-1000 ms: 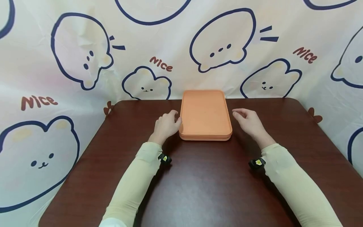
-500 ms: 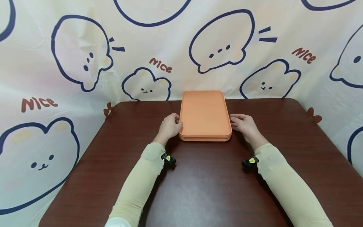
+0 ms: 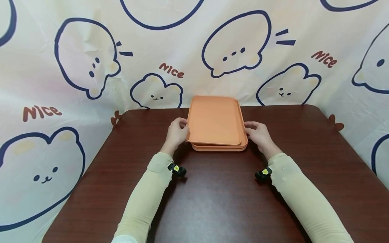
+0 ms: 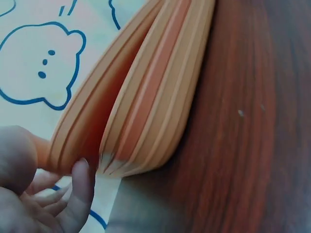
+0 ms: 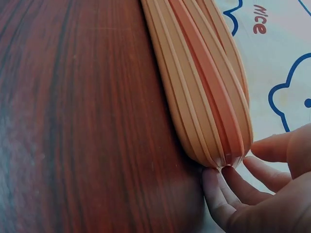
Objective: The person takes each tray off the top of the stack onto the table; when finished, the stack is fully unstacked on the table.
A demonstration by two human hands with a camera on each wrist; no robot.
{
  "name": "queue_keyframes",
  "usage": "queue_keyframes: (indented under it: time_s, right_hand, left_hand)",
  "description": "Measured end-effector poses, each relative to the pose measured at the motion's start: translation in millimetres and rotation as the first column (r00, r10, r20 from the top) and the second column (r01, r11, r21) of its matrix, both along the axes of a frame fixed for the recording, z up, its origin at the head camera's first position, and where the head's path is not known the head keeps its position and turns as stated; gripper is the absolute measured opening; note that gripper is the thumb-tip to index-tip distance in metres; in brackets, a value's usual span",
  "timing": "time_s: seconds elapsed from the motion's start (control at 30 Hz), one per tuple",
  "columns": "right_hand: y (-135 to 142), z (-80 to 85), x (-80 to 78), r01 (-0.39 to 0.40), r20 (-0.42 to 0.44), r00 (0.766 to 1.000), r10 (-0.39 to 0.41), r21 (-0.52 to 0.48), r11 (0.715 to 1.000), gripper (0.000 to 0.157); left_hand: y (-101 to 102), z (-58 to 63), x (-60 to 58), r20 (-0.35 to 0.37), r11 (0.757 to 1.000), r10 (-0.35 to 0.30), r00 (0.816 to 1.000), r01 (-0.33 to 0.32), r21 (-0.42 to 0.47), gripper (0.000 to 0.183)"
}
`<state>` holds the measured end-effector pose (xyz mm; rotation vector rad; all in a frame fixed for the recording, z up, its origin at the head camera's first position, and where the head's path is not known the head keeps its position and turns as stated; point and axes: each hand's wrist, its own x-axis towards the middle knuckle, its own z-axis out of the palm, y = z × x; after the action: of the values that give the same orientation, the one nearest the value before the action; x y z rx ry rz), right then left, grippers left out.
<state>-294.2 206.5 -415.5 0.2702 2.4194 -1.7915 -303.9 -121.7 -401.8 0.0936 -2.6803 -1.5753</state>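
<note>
A stack of rectangular orange trays (image 3: 219, 149) stands near the table's far edge; one of the lower rims is more pinkish in the wrist views. The top tray (image 3: 214, 119) is raised along its left side and shifted left, while its right side still lies low against the stack. My left hand (image 3: 177, 133) pinches that raised rim between thumb and fingers, with a gap under it plain in the left wrist view. My right hand (image 3: 258, 135) touches the stack's right side, thumb and fingertips (image 5: 211, 178) against the rims.
The dark brown wooden table (image 3: 209, 199) extends around the stack. Directly behind it hangs a pale printed cloth (image 3: 194, 44) with cartoon bears. A small black camera sits on each wrist (image 3: 177, 169).
Both hands have come in to the stack. My left hand has taken hold of the top tray, lifted its left side and moved it slightly left.
</note>
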Motion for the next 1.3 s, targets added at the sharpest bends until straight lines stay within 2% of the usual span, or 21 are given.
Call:
queue_keyframes:
  time_s: [0.17,0.3,0.6,0.83,1.03,1.3]
  right_hand:
    - [-1.3,2.2,1.6,-0.012,-0.009,1.000,0.013,0.044,0.999,0.049]
    - [0.3,2.5,1.6,-0.032,-0.015,0.999,0.033,0.052,0.998,0.049]
    - [0.5,2.7,1.5,-0.047,-0.008,0.999,0.048,0.064,0.997,0.050]
    - [2.1,1.2,0.8,-0.069,-0.018,0.997,0.071,0.072,0.995,0.050]
    - [3.0,0.2,-0.2,-0.071,-0.023,0.997,0.073,0.072,0.995,0.051]
    - [0.5,0.2,-0.6,-0.062,-0.005,0.998,0.063,0.075,0.995,0.051]
  left_hand:
    - [-13.7,-4.0,2.0,0.070,0.989,0.060,0.996,-0.069,0.131,0.048]
    - [-27.2,-6.8,3.6,0.100,0.974,0.101,0.990,-0.118,0.191,0.044]
    - [-47.9,-10.7,6.4,0.052,0.974,0.150,0.987,-0.156,0.167,0.045]
    - [-65.4,-10.2,9.5,0.024,0.962,0.189,0.982,-0.190,0.195,0.044]
    - [-88.4,-10.9,11.7,-0.011,0.949,0.212,0.977,-0.203,0.241,0.044]
    - [-124.9,-9.5,17.1,-0.023,0.939,0.261,0.965,-0.248,0.237,0.044]
